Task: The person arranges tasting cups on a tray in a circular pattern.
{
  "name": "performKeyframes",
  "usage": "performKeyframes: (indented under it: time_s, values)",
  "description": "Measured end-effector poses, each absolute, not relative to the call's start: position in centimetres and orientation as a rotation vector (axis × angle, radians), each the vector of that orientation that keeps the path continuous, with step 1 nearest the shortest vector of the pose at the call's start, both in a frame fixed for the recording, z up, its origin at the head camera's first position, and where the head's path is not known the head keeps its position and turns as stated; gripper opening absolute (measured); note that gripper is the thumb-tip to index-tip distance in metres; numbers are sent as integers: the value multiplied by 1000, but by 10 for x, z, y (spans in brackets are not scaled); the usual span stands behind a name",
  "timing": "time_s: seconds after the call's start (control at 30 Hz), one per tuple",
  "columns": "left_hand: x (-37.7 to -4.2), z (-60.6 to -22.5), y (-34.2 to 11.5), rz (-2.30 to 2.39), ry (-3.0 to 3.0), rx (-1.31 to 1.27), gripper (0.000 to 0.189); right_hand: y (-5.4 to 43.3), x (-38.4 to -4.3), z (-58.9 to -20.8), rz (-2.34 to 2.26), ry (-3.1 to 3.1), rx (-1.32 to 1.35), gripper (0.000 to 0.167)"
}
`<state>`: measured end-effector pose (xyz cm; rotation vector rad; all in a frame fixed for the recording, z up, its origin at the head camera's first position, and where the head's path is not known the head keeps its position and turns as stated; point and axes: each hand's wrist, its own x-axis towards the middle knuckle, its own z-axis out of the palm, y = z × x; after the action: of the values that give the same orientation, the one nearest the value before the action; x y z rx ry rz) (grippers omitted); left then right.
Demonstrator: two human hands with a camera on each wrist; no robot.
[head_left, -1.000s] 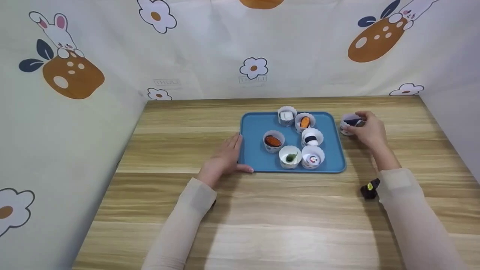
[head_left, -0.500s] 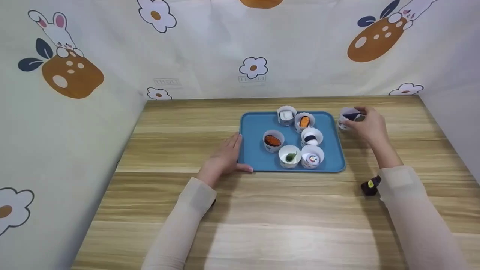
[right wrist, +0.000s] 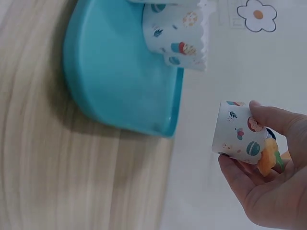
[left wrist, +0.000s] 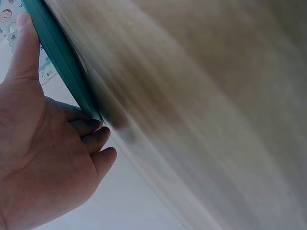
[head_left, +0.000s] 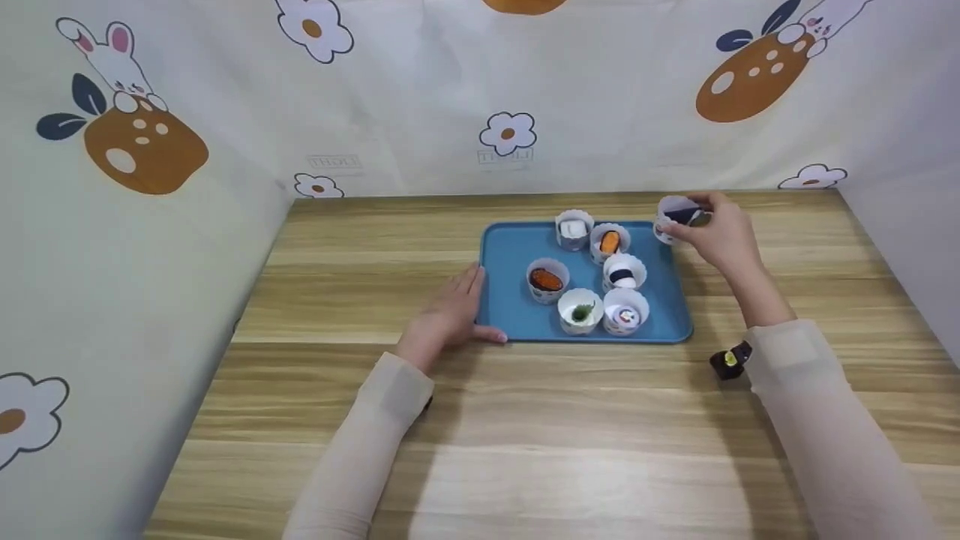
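Observation:
My right hand (head_left: 724,232) pinches a white printed paper cup (head_left: 670,229) near the tray's back right corner. In the head view a dark triangular piece shows in the cup; orange and green parts stick out in the right wrist view (right wrist: 268,158). The cup hangs apart from the blue tray (head_left: 517,240). At the tray's front left corner, my left hand (head_left: 450,309) rests against the rim, fingers straight along the left side and thumb on the front edge. Several paper cups stand on the tray, including one with an orange-topped sushi piece (head_left: 610,241) nearest the held cup.
Other cups hold a red-topped sushi piece (head_left: 546,280), a green bit (head_left: 581,313), a round sushi roll (head_left: 626,318) and a white piece (head_left: 574,229). A small black item with a yellow spot (head_left: 727,361) is by the right cuff. A patterned curtain (head_left: 420,90) stands behind the table.
My right hand has raised the paper cup off the table and carried it left and back, to the tray's right edge. The left hand stays at the tray.

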<state>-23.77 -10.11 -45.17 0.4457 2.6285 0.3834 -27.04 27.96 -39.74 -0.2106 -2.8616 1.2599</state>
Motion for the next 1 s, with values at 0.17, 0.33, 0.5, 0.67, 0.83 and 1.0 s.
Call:
performKeyframes:
  time_s: [0.17,0.33,0.5,0.67,0.83,1.0]
  values:
    - [-239,-453,-101,376,2628,450,123,265,-272,-392,1268,-2871,-162,76]
    - [-239,-453,-101,364,2636,468,123,251,-273,-389,1241,-2878,-110,72]
    - [-238,-451,-102,336,2643,519,121,237,-274,-388,1222,-2876,-49,68]
    - [-238,-451,-102,333,2643,512,122,223,-276,-388,1241,-2886,-14,68]
    - [-238,-452,-102,331,2647,497,123,209,-279,-389,1233,-2888,42,69]
    - [-239,-452,-102,341,2649,492,123,194,-280,-387,1250,-2897,77,68]
